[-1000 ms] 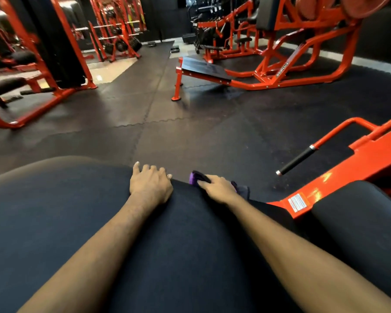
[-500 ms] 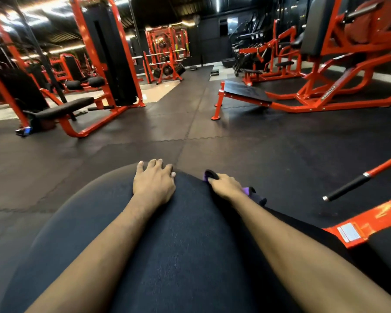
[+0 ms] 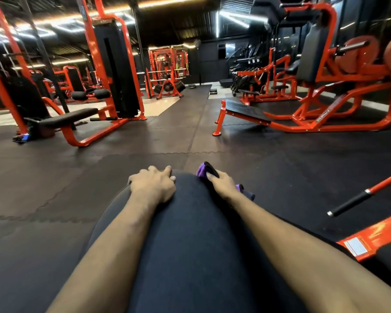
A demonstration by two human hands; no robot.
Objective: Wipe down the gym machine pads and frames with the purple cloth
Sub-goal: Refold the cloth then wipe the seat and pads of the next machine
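A long black machine pad [image 3: 190, 240] runs from under the camera toward the floor ahead. My left hand [image 3: 152, 186] rests on the pad's far left edge, fingers curled over the rim. My right hand [image 3: 221, 184] grips the purple cloth [image 3: 202, 171] against the pad's far right edge; a purple fold pokes out beyond my fingers and another corner hangs beside my wrist. The machine's orange frame [image 3: 370, 236] with a white label lies at the lower right.
A black-gripped orange handle bar [image 3: 357, 199] sticks out at the right. Black rubber floor tiles [image 3: 122, 168] spread ahead. An orange bench machine [image 3: 77, 123] stands at the left, and an orange plate-loaded machine [image 3: 303, 114] with a low board at the right.
The view has tilted up, showing more of the gym. Both hands have stayed at the pad's far end, my left fingers curling further over the edge and the cloth shifting slightly along the right rim.
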